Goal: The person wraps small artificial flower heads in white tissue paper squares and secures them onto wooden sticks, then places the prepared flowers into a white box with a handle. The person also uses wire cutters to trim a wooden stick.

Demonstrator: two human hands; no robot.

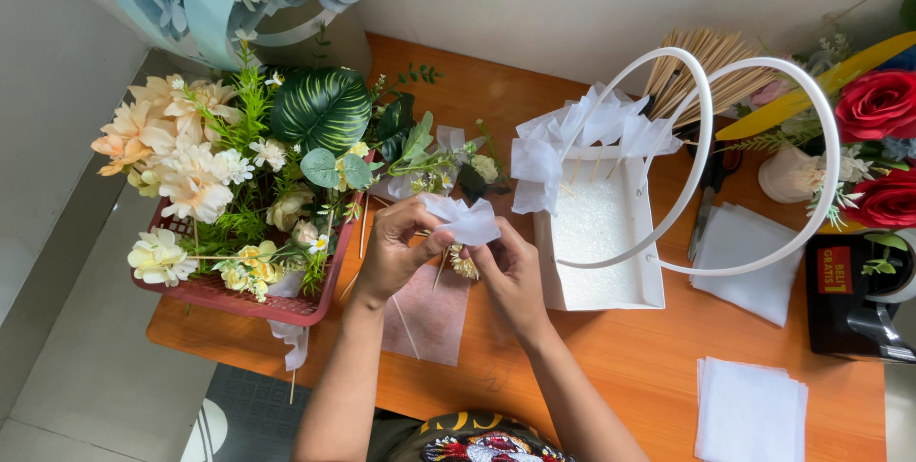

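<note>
Head view | white tissue piece point(465, 220) lay between both hands, above a thin stick point(441, 269); left hand point(393, 254) pinched its left edge; right hand point(510, 271) pinched its lower right; equally near | desk point(611, 347)

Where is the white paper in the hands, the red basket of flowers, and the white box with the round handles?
White tissue paper point(465, 219), head view, on its crumpled middle.
Red flower basket point(277, 307), head view, on its front rim.
White handled box point(601, 298), head view, on its front wall.
</note>
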